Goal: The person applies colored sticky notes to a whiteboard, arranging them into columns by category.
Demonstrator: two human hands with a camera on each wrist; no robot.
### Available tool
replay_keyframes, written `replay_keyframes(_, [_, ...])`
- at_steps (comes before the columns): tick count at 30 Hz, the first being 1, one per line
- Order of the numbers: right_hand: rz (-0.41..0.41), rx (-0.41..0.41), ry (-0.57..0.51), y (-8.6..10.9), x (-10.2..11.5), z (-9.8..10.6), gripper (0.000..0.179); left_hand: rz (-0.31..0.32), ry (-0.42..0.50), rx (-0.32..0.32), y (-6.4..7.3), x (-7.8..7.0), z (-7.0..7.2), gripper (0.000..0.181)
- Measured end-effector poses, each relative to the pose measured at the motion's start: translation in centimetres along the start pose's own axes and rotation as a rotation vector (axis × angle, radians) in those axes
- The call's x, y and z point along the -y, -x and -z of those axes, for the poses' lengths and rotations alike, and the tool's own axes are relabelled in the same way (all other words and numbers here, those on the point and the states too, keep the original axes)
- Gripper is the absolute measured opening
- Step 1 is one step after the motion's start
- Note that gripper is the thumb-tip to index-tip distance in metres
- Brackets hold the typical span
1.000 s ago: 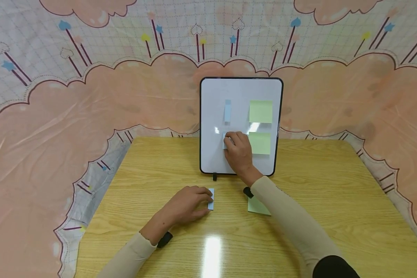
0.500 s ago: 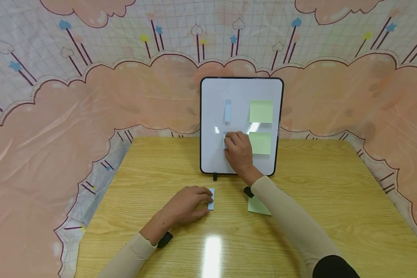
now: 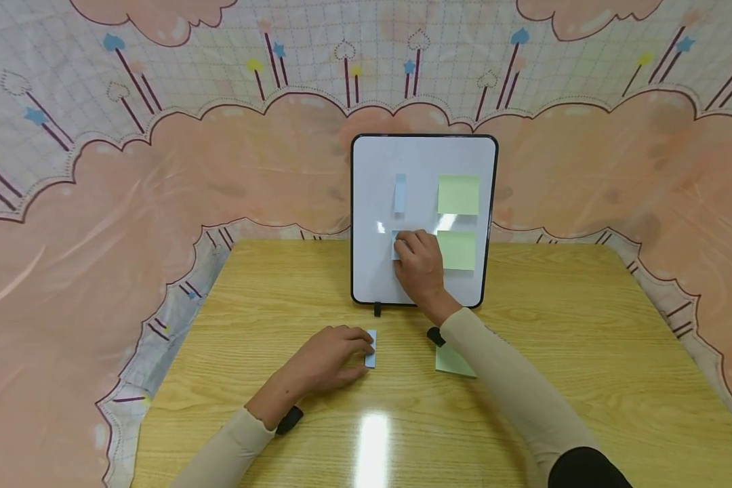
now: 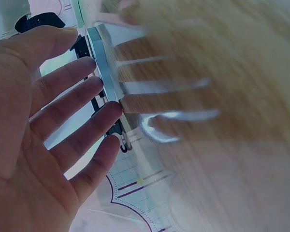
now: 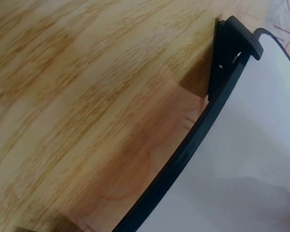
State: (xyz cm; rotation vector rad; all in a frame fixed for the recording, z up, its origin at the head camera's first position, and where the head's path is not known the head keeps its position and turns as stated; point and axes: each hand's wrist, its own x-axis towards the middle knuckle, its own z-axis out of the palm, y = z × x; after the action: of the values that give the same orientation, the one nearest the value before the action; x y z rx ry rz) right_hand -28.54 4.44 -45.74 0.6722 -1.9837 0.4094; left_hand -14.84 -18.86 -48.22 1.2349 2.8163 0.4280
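Note:
A white board [image 3: 375, 176] with a black frame stands upright on the table. My right hand [image 3: 419, 268] is at its lower middle with fingers curled, holding a light-blue sticky note [image 3: 395, 245] against it; the hand hides part of the note. In the right wrist view, the board's black edge [image 5: 179, 159] shows, but not the fingers. My left hand [image 3: 329, 359] lies low over the table, fingers spread and loosely bent. Its fingertips [image 4: 97, 86] are at a narrow pad of blue sticky notes [image 3: 371, 359], also seen as a blue strip [image 4: 101, 63] in the left wrist view.
Another narrow blue note [image 3: 399, 194] is on the board above my right hand. Two green sticky notes [image 3: 458, 195] are at its right. A green pad [image 3: 453, 362] lies under my right forearm. The board has a black foot [image 3: 377, 310]. A patterned cloth [image 3: 250, 163] surrounds the wooden table.

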Motion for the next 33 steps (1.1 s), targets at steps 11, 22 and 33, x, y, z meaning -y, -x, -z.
replay_keyframes(11, [-0.028, 0.012, -0.006, 0.1, 0.3, 0.1, 0.014, -0.001, 0.001, -0.004, -0.1, -0.1, 0.0, 0.028])
replay_keyframes(22, [-0.029, 0.024, 0.015, 0.5, 0.3, 0.3, 0.009, -0.004, -0.005, -0.004, -0.1, -0.2, -0.1, 0.028])
replay_keyframes(33, [0.017, 0.011, 0.064, 1.0, 0.0, 0.4, 0.015, 0.000, -0.010, 0.008, 0.1, -0.2, -0.1, 0.029])
